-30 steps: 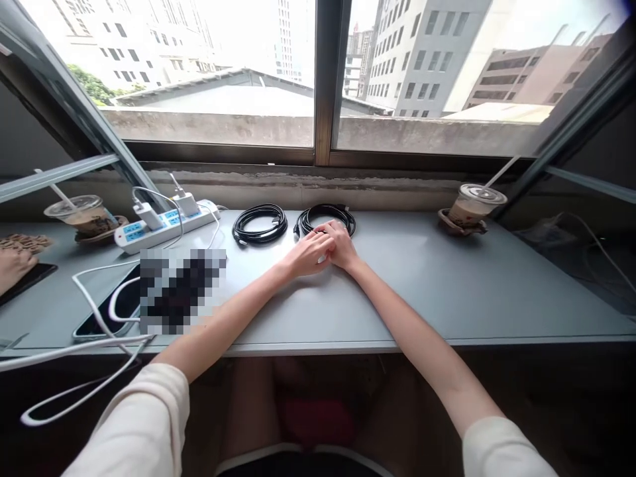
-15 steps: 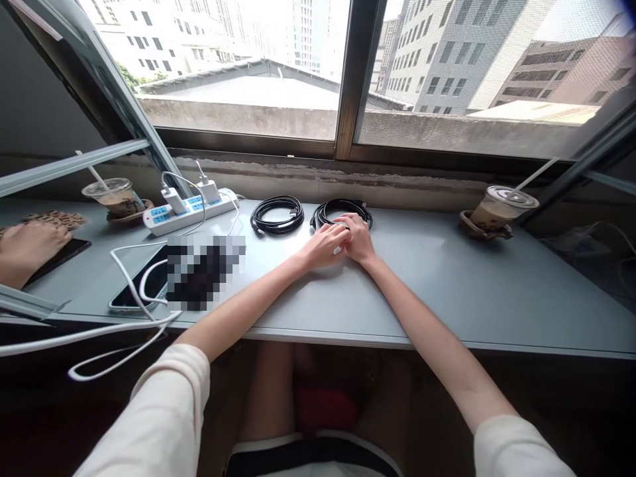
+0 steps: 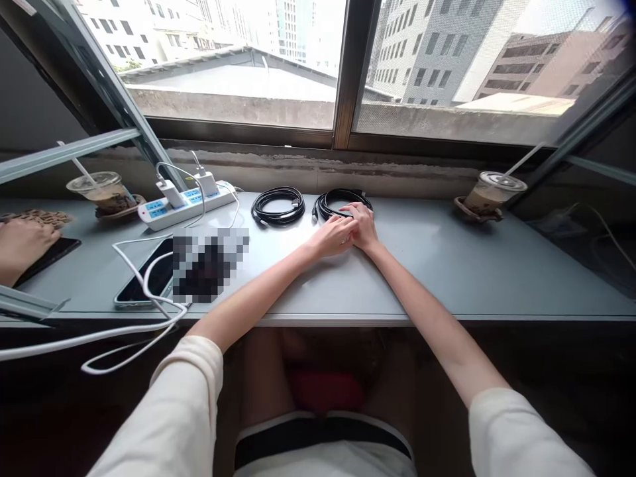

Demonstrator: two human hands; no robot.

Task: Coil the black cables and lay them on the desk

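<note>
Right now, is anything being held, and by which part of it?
Nothing is visibly held. The left hand and right hand rest together by a coiled black cable; beneath them I cannot tell.

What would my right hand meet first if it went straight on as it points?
Your right hand would likely meet the right-hand black cable coil first; whether the fingertips touch it is unclear.

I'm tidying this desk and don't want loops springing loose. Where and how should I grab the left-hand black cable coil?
I'd pinch the coil at its near rim, coming from the desk's front edge, thumb outside and fingertips in the open middle, gathering every strand. It lies flat as a ring, and that stretch sits between its two visible plugs, so neither should be in the way.
</note>
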